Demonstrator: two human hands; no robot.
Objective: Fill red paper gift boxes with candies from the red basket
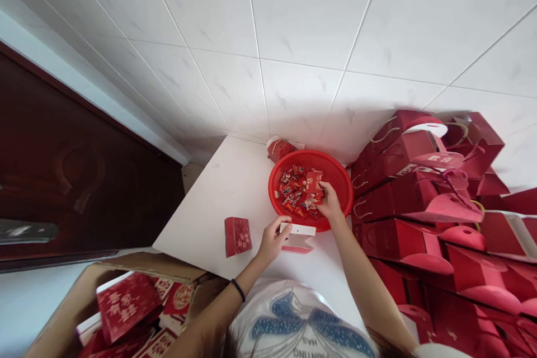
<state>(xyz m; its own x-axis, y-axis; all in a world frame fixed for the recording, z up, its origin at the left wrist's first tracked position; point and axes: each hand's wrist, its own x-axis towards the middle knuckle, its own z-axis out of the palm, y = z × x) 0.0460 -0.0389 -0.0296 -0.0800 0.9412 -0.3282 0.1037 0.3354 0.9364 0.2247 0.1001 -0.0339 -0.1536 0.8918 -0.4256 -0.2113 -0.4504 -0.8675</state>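
Small box (298, 240) over the white table (197, 196), just on the near side of the basket: open, inside pale and plain, a white strip with a small dark mark along its upper edge, pinkish red showing along the lower one. Left hand (274, 238) grips it at its left end, thumb and fingers pinching the white strip; dark band (238, 290) on that wrist. Right hand (329, 202) inside the rim of the red plastic basket (349, 193), fingers closed on a red packet (314, 183) with gold markings; fingertips partly hidden. Under and beside it, loose sweets (289, 187) in red, black and gold wrappers. Left of the hands, a second red box (238, 236) sits alone on the table, pale floral print on its face. Behind the basket, touching or nearly so, a red container (280, 149) with a white end. Right: stacked red gift boxes (398, 196), some with cord handles. Lower left: carton (69, 299) holding more printed red boxes (128, 302). Pale tiled wall (302, 17) beyond; dark door (79, 168) at left.
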